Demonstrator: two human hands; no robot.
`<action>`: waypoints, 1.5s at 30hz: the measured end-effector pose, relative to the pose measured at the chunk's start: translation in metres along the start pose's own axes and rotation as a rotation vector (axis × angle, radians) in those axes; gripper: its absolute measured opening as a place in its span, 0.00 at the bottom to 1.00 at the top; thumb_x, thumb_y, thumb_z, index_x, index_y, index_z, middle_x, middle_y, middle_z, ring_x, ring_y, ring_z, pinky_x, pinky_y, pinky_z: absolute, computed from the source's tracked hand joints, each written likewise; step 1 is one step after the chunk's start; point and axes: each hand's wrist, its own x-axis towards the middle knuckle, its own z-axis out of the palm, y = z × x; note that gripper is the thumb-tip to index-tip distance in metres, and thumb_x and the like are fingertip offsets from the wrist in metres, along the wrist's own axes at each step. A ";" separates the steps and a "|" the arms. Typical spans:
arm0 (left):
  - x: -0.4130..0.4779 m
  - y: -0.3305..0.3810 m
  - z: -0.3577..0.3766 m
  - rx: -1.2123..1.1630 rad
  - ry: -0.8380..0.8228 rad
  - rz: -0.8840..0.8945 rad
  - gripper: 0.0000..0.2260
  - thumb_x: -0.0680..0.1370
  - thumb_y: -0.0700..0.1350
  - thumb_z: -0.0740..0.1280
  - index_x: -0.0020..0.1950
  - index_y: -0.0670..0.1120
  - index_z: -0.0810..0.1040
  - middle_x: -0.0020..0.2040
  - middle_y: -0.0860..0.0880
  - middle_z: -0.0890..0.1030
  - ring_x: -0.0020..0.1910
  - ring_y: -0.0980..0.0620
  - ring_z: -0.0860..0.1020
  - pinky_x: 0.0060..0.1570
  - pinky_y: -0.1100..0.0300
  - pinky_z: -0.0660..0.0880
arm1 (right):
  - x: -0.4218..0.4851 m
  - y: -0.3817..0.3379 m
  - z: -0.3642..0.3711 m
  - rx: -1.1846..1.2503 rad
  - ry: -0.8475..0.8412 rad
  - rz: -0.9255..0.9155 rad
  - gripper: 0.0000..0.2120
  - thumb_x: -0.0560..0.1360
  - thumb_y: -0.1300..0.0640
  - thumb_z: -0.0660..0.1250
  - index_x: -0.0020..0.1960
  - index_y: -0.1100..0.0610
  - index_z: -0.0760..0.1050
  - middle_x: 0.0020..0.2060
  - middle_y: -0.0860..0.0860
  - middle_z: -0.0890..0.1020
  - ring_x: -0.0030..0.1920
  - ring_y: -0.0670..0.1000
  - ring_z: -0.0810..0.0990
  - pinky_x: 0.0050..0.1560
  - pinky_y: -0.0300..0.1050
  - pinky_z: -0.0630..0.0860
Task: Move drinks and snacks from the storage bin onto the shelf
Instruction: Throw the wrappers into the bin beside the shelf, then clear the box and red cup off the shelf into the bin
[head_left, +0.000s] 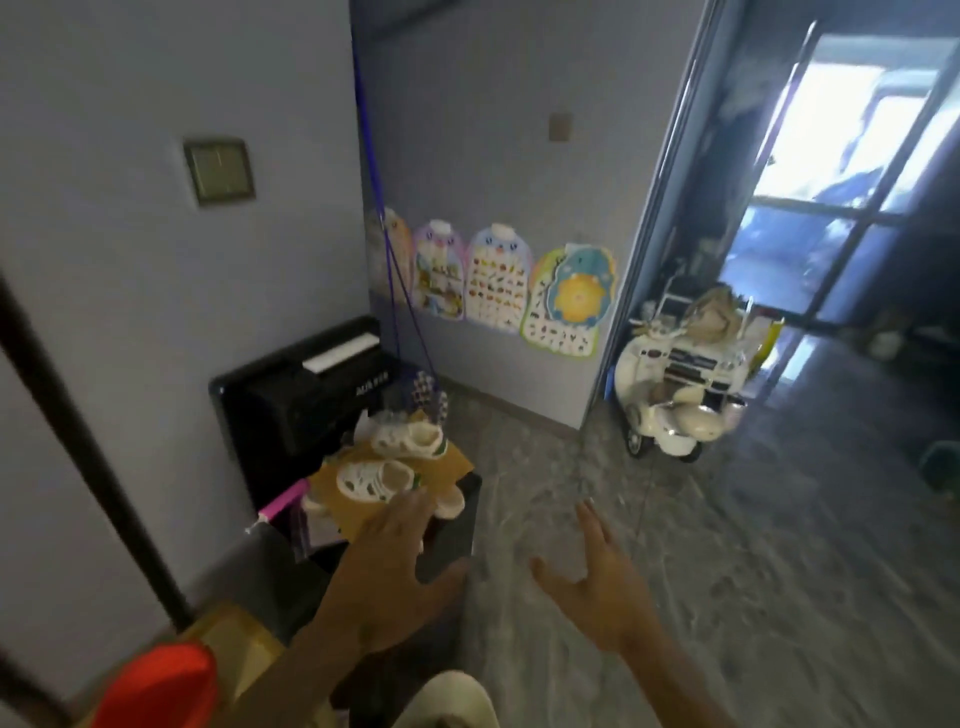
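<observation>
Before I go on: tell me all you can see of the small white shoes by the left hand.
Two small cream-white sandals with cut-out straps and green heel trim, rubbery-looking. They lie one behind the other on a brown cardboard sheet beside a black appliance. The left hand reaches over the nearer one; contact unclear.

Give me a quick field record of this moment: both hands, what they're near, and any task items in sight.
left hand: open, fingers spread, empty, over the cardboard sheet bearing two white sandals; contact unclear
right hand: open, empty, above the floor
drinks, snacks: none visible
bin, shelf: cannot identify
background: toy scooter on the floor ahead
</observation>
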 end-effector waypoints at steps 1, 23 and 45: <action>0.009 0.015 -0.032 0.014 0.036 0.020 0.45 0.73 0.81 0.49 0.85 0.58 0.55 0.84 0.61 0.53 0.84 0.55 0.50 0.82 0.51 0.53 | 0.002 -0.019 -0.035 0.006 0.019 -0.025 0.61 0.66 0.16 0.57 0.87 0.50 0.49 0.87 0.47 0.53 0.85 0.51 0.56 0.82 0.52 0.61; -0.089 0.116 -0.359 0.234 0.303 -0.140 0.47 0.73 0.81 0.51 0.84 0.54 0.58 0.83 0.50 0.62 0.80 0.46 0.64 0.79 0.44 0.63 | -0.039 -0.247 -0.247 0.009 0.046 -0.522 0.50 0.73 0.22 0.67 0.83 0.51 0.61 0.78 0.50 0.72 0.76 0.57 0.72 0.70 0.53 0.72; -0.263 -0.093 -0.326 0.124 0.367 -0.748 0.44 0.75 0.79 0.54 0.84 0.55 0.57 0.83 0.48 0.62 0.76 0.42 0.71 0.73 0.41 0.70 | -0.042 -0.410 0.019 -0.144 -0.519 -0.655 0.56 0.70 0.21 0.68 0.87 0.49 0.52 0.86 0.52 0.58 0.83 0.59 0.61 0.78 0.61 0.66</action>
